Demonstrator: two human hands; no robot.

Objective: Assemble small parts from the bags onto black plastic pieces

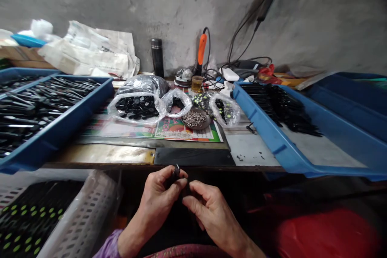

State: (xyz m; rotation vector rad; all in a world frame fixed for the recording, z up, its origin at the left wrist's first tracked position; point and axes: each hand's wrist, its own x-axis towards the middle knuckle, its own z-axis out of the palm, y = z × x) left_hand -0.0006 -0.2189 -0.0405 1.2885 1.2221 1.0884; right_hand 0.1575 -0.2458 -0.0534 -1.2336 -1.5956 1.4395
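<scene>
Just in front of the table edge, my left hand (pixel 159 195) pinches a small black part (pixel 175 172) between thumb and fingers; a shiny tip sticks up above them. My right hand (pixel 211 211) is close beside it, thumb and fingertips pressed together. Whatever lies in the right fingertips is dark and hidden against the dark background. Beyond the hands on the table, a round dish of small metal screws or pins (pixel 195 118) sits among open plastic bags. One bag of black pieces (pixel 137 107) is largest; another bag (pixel 225 109) shows black and yellow-green pieces.
Blue trays flank me: the left tray (pixel 90 105) is full of black-and-metal pieces, the right tray (pixel 256 119) holds long black ones. An orange-handled tool (pixel 202 49) and a black flask (pixel 157 57) stand by the wall. A white basket (pixel 81 209) is lower left.
</scene>
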